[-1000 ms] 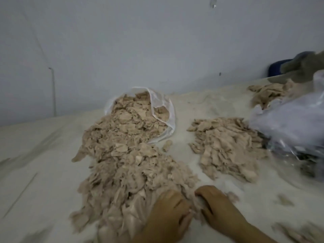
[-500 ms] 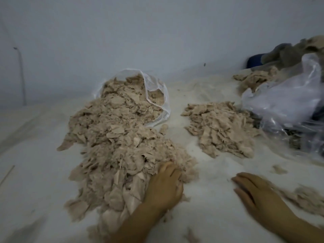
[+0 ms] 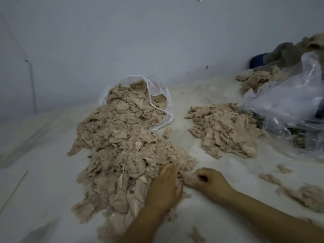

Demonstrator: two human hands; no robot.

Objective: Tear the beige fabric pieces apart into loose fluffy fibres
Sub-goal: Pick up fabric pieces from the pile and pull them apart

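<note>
— Pinching with which hand?

— My right hand [image 3: 208, 181]. Fingers curled closed on a small beige fabric piece [image 3: 188, 178] at the near edge of the big pile [image 3: 126, 155], thumb pressed on top.

— And the left?

— My left hand [image 3: 164, 188] lies flat and open, palm down on the pile's near right corner, fingers together, gripping nothing. The two hands nearly touch.

— Where is the rest?

— Pile spills from a clear bag [image 3: 157, 95] on the white surface [image 3: 43, 172]. A second heap [image 3: 226, 128] sits right; loose fibres [image 3: 305, 195] lie far right.
</note>
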